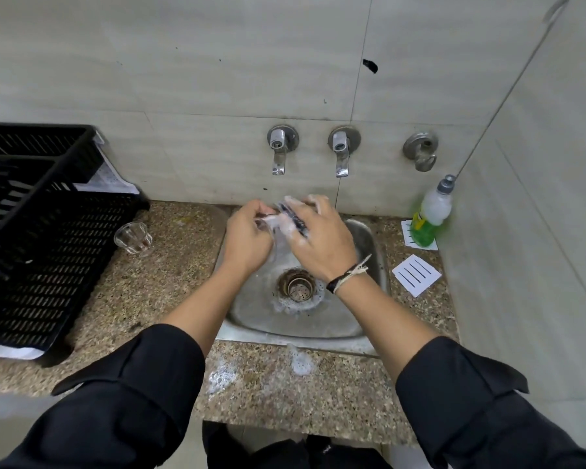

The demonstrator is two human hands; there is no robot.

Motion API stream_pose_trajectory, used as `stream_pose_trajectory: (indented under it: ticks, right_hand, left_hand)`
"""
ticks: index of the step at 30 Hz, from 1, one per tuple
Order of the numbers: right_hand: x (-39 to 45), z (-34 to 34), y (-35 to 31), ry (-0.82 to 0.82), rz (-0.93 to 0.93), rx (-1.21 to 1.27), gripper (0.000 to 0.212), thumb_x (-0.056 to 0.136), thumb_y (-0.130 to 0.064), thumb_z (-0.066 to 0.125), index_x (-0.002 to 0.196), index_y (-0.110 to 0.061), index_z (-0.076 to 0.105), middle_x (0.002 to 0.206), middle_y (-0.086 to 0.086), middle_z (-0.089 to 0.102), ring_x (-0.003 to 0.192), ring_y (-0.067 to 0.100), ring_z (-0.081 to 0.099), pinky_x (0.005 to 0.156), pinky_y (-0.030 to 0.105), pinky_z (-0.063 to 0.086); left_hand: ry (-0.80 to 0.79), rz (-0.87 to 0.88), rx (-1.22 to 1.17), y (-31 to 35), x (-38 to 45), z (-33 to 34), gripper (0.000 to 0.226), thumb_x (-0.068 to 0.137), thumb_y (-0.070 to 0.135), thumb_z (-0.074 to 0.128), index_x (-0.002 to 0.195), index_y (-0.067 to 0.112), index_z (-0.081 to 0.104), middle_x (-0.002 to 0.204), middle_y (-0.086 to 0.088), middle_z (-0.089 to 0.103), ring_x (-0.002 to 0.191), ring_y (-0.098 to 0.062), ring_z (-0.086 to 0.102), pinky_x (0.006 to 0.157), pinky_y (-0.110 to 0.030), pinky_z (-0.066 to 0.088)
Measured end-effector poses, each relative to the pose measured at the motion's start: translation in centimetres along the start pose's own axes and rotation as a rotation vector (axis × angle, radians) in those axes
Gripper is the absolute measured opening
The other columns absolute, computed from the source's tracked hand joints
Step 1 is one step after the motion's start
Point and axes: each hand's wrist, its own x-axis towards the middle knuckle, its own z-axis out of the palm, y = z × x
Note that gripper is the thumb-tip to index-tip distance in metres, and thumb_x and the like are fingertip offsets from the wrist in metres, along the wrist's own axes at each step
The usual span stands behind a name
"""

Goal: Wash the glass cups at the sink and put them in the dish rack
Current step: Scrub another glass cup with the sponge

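Pale grey tiled walls (217, 79) rise beyond the hands and meet in a corner to their right, where a dark chip (370, 66) marks one tile. The speckled brown granite table (170, 265) spreads below and left of the hands. Grey floor (180, 445) shows beneath its front edge.

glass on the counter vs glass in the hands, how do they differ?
The counter glass stands upright and untouched beside the dish rack; the held glass is over the sink, gripped by the left hand. The counter glass shows no foam; the held glass is sudsy, with the right hand scrubbing it. Both are clear glass.
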Motion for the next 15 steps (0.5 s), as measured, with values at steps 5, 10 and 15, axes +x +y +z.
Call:
stream_pose_trajectory:
  ticks: [5, 10, 15]
  right_hand:
    - [1.3, -0.3, 0.8, -0.319, 0.147, 0.448, 0.041, 0.100, -0.029, 0.046, 0.141, -0.030, 0.054, 0.148, -0.002, 0.052, 0.139, 0.015, 0.043, 0.115, 0.030, 0.027]
    - [2.2, -0.2, 3.0, -0.322, 0.283, 0.445, 0.026, 0.082, -0.031, 0.065, 0.108, -0.028, 0.070, 0.103, -0.003, 0.073, 0.097, 0.016, 0.069, 0.094, 0.046, 0.055]
    - [3.8, -0.5, 2.7, -0.632, 0.442, 0.347, 0.023, 0.089, -0.033, 0.053, 0.091, -0.014, 0.066, 0.081, 0.012, 0.062, 0.072, 0.023, 0.062, 0.081, 0.050, 0.061]
  left_hand:
    - [0.045, 0.039, 0.048, -0.9, -0.5, 0.6, 0.024, 0.083, 0.006, 0.076, 0.090, 0.019, 0.056, 0.087, 0.007, 0.067, 0.078, -0.010, 0.060, 0.068, -0.025, 0.045]
    - [-0.037, 0.226, 0.203, -1.0, -1.0, 0.0, 0.028, 0.080, -0.008, 0.067, 0.091, 0.015, 0.057, 0.088, -0.001, 0.065, 0.077, -0.019, 0.059, 0.062, -0.025, 0.040]
    - [-0.232, 0.624, 0.420, 0.1, -1.4, 0.3, 0.027, 0.069, -0.007, 0.042, 0.091, 0.005, 0.051, 0.089, -0.013, 0.053, 0.074, -0.036, 0.052, 0.057, -0.044, 0.041]
